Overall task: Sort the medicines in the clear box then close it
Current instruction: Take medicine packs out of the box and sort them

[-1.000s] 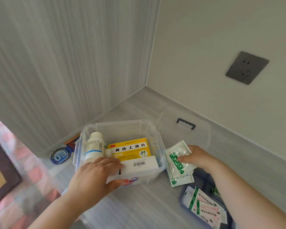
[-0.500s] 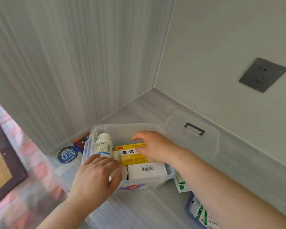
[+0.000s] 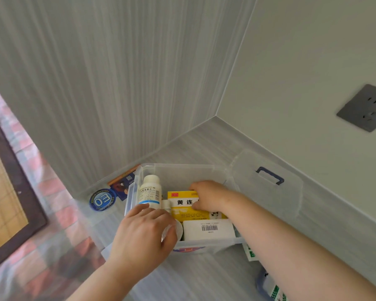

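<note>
Sorting under way: both hands work inside the open clear box (image 3: 183,168), with its lid off.

The box sits on the table with a white bottle (image 3: 150,192) upright at its far left. The left hand (image 3: 142,233) curls over the near-left corner; I cannot tell whether it grips anything. The right hand (image 3: 208,196) pinches the far edge of the yellow carton (image 3: 182,210), thumb on its face. Green sachets (image 3: 251,254) lie outside at near right and the lid (image 3: 267,198) just beside the box, so next probably comes seating the carton, fetching the sachets, then fitting the lid.
</note>
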